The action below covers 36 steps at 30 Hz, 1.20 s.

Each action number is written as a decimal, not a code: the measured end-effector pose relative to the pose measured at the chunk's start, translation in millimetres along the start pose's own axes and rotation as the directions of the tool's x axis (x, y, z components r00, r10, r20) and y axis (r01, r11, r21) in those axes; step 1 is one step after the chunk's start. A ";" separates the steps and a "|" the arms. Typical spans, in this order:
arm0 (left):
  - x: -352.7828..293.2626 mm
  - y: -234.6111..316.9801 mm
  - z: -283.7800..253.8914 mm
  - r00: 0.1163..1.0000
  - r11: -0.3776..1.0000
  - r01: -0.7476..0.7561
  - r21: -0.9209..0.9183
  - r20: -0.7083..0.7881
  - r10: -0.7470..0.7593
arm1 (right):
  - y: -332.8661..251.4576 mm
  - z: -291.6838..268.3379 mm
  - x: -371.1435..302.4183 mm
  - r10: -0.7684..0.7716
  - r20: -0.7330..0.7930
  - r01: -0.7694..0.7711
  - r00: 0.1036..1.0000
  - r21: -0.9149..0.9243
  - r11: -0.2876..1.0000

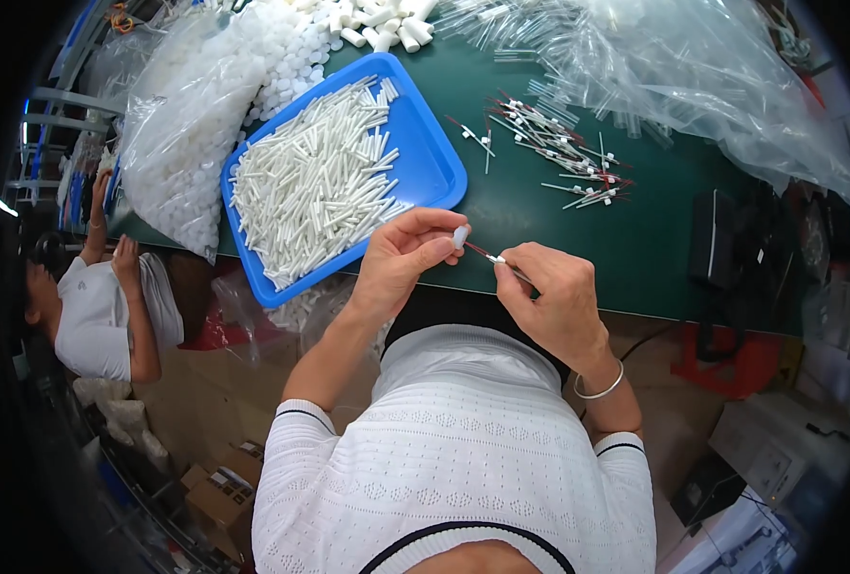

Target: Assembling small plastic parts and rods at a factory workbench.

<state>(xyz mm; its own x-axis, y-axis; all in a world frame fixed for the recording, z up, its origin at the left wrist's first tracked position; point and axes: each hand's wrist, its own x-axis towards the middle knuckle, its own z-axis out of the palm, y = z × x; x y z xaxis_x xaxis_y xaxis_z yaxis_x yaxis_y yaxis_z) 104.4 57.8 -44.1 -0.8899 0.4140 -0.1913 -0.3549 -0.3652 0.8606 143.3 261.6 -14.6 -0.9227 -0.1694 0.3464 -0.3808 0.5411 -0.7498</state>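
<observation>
A green table (pixel 540 239) is lying under both hands. The left hand (pixel 401 263) is pinching a small white cap (pixel 459 236); the right hand (pixel 559 297) is gripping a thin red-tipped stick (pixel 487 254), its long axis pointing up-left, tip just beside the cap.

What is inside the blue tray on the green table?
The blue tray holds a heap of thin white tubes; its right part is bare. The heap hides the tray floor beneath.

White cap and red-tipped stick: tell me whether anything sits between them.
Nothing visible does. The left hand pinches the white cap, the right hand holds the red-tipped stick, whose tip points at the cap across a bare gap.
</observation>
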 end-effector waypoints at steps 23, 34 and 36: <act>-3.5 -16.4 3.4 0.940 0.904 -0.339 0.261 0.116 0.320 | 42.7 25.6 7.7 0.042 0.332 -0.247 0.942 0.606 0.756; 52.4 45.9 -71.8 0.858 -0.304 -0.203 0.931 0.318 0.403 | 41.7 25.5 -10.0 0.197 0.421 -0.456 0.885 0.869 0.191; 56.6 45.0 -76.7 0.865 -0.483 -0.124 0.867 0.333 0.375 | 45.7 22.8 -12.0 0.246 0.376 -0.412 0.894 0.904 0.114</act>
<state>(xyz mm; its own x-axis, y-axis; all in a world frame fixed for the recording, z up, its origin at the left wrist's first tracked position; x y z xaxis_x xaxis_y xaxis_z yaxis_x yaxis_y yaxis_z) 16.0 0.9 -52.4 -0.8078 0.4990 0.3137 0.5302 0.8477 0.0170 135.5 269.6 -65.8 -0.9406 -0.3282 -0.0865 0.2819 -0.6133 -0.7379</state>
